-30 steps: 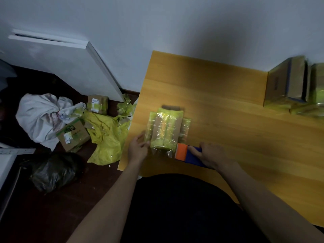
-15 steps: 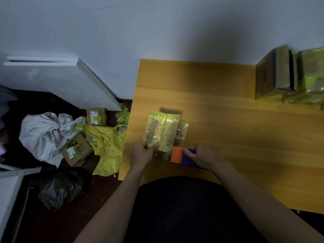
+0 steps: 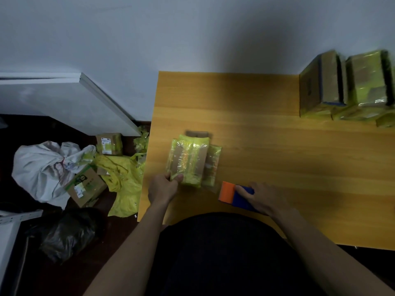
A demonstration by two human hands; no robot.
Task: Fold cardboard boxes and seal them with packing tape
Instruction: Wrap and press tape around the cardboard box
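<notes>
Bare table (image 3: 267,150) lies open right of the taped box (image 3: 190,161); 2 stacked taped boxes (image 3: 346,86) block the far right corner, the wall (image 3: 192,35) behind.

A dim room: a pale grey wall (image 3: 192,33) fills the top of the frame. An orange wooden worktop (image 3: 267,146) butts against it at centre right. At upper left a white board (image 3: 64,103) leans on the wall above a dark floor (image 3: 53,278).

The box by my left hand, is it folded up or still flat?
Flat: the box lies low on the table, side flaps spread.
</notes>
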